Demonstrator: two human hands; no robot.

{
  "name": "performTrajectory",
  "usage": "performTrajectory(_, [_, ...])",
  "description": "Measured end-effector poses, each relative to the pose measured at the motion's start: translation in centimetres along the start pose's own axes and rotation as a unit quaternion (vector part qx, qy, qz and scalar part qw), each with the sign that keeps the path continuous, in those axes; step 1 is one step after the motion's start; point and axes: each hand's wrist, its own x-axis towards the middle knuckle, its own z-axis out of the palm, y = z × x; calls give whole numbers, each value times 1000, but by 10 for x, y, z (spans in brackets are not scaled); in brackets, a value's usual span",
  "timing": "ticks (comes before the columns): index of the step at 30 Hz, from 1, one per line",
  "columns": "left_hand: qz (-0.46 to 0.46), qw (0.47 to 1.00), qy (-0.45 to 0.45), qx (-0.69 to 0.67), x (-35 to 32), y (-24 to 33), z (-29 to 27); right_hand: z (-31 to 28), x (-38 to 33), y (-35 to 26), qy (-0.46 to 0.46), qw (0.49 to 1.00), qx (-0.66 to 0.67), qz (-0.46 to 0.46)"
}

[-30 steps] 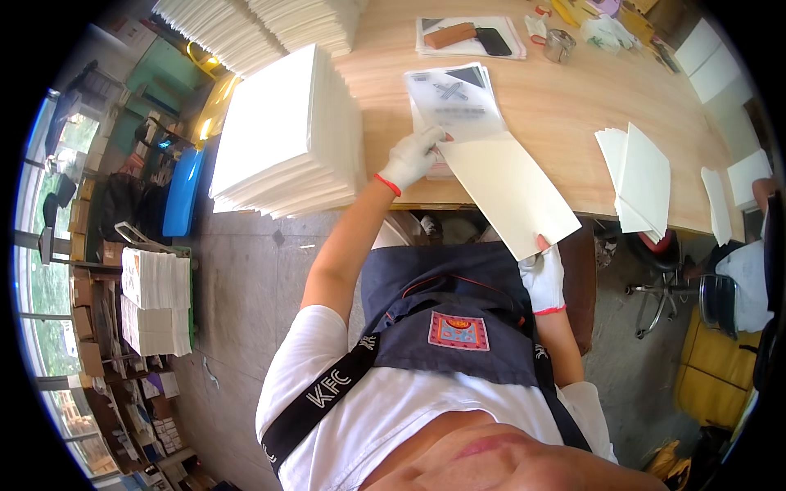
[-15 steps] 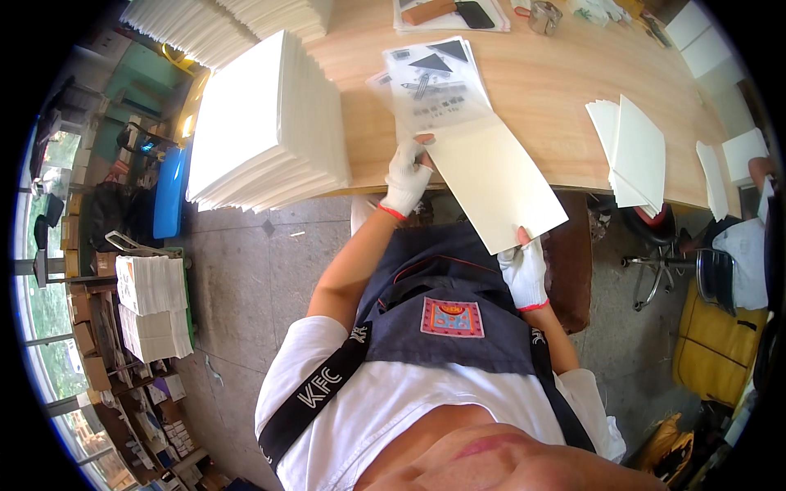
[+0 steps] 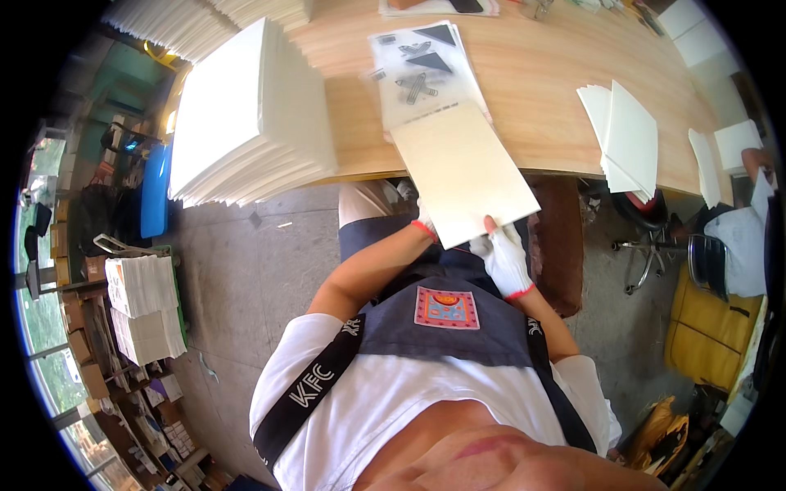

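A blank cream sheet of card [image 3: 467, 176] slants over the table's near edge and my lap. My right hand [image 3: 505, 260], in a white knitted glove with a red cuff, grips its near edge with the bare thumb on top. Below the card's left side is my left hand [image 3: 424, 218], also gloved; its fingers are hidden behind the card. Just beyond the card's far edge lies a stack of printed sheets [image 3: 417, 74] with black-and-white drawings, partly covered by the card.
A tall pile of white sheets [image 3: 217, 114] stands on the wooden table [image 3: 540, 98] at left. A smaller white stack [image 3: 630, 139] lies at right. Bundled paper [image 3: 143, 307] sits on a trolley at left. A wheeled chair [image 3: 643, 245] and another person's arm [image 3: 757, 159] are at right.
My left hand has moved from the card's far left corner down behind its left side. The card has shifted a little left and nearer, with my right hand still on its near edge.
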Motion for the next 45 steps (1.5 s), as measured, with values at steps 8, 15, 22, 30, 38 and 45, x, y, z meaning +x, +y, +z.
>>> performTrajectory(8, [-184,933,293,-98,-20,40,22,31,88,13,-74,927,361,65])
performTrajectory(15, [-236,930,233,-157,-60,91,-35,46,53,-12,-202,934,-293,-9])
performTrajectory(22, [-214,963,158,-36,-65,104,-63,67,92,18,-184,513,-760,-354])
performTrajectory(30, [-197,960,197,-4,-69,105,-71,31,64,-14,-186,918,-332,-108])
performTrajectory(38, [-228,958,174,-20,-59,116,-69,56,70,-19,-224,745,-572,-260])
performTrajectory(45, [-218,961,170,-31,-58,112,-77,87,90,11,-211,493,-768,-349])
